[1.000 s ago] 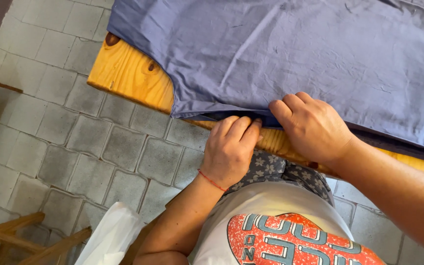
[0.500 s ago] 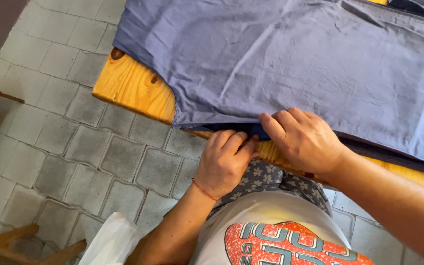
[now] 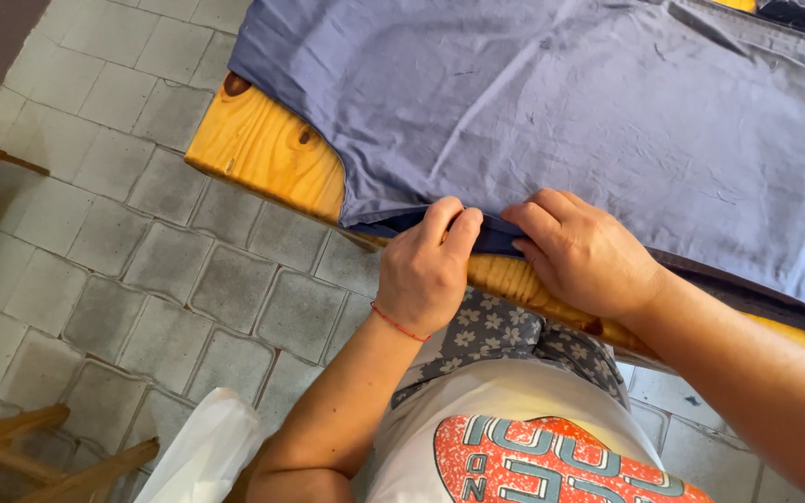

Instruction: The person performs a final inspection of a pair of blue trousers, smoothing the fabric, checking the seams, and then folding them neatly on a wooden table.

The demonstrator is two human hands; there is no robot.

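The left hand [image 3: 426,270] pinches the near edge of the blue-grey cloth [image 3: 589,121] between thumb and curled fingers, its grip narrow and closed on the fabric where it hangs over the front edge of the wooden tabletop [image 3: 267,149]. Just beside it, almost touching, the right hand [image 3: 589,251] presses the same edge with its fingers bent over it; whether it truly pinches the cloth or only holds it down cannot be told. A darker layer [image 3: 496,240] of fabric shows between the two hands, under the upper sheet.

The cloth lies spread flat across most of the tabletop, lightly creased, with one bare corner of wood showing to the left. Judging from this, the step in hand looks like lining up the near edge of the two layers. A next move would call for keeping both layers pinched together and even, so the upper sheet does not slide off the lower. Grey paving stones [image 3: 95,242] lie below.
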